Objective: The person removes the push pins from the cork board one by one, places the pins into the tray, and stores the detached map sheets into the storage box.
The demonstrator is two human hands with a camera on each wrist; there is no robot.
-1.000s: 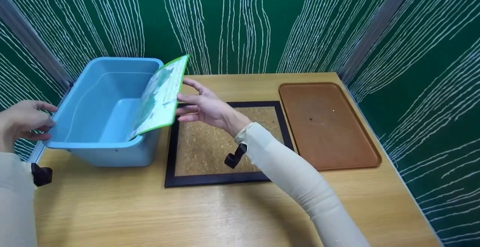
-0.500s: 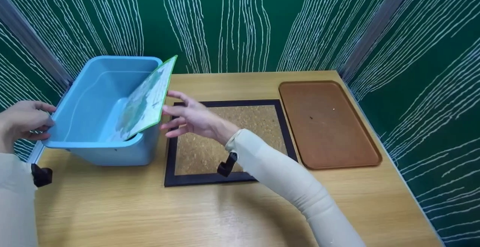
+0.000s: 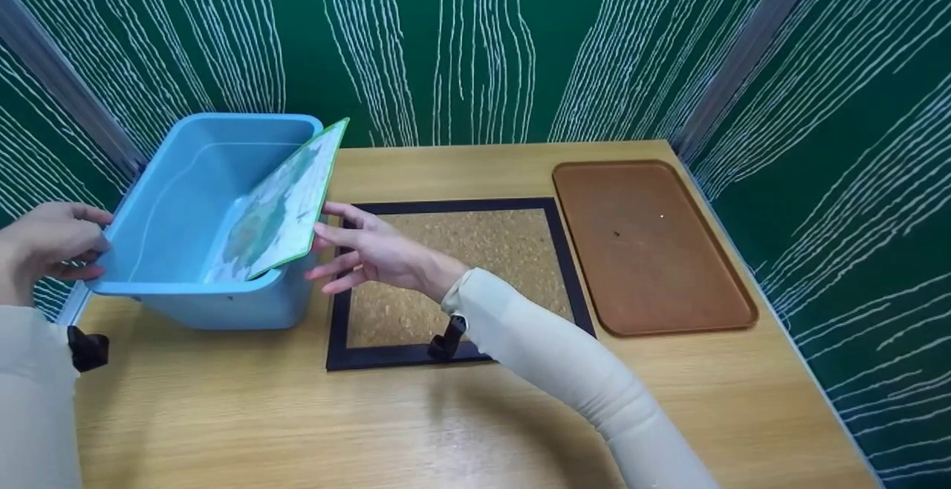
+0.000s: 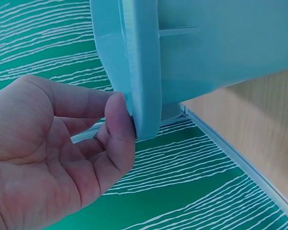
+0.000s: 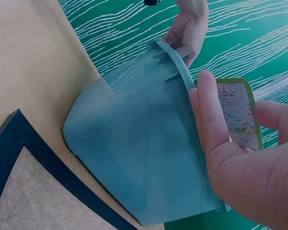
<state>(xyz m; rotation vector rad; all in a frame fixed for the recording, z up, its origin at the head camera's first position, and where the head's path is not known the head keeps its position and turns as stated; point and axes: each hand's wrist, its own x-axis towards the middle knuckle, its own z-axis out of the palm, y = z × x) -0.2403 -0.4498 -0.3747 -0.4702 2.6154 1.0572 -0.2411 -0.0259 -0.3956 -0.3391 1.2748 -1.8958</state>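
My left hand [image 3: 61,240] pinches the near left rim of a blue plastic bin [image 3: 223,303]; in the left wrist view, the thumb and bent fingers meet at the bin's rim [image 4: 146,72]. A thin, green-edged printed board [image 3: 286,210] leans over the bin's right rim, its lower left part inside. My right hand [image 3: 383,251] holds the board's right edge, thumb at the near face and fingers behind. The right wrist view shows part of the board [image 5: 237,112], with small print and pictures, between thumb and fingers.
A cork board with a black frame [image 3: 438,355] lies on the wooden table [image 3: 297,422], right of the bin. Beyond it sits a brown tray [image 3: 654,251]. Green walls with white wavy lines [image 3: 483,50] enclose the table's back and sides.
The printed board has moved left and slightly down, deeper into the bin. My right hand has moved left and down with it. The left hand stays at the rim.
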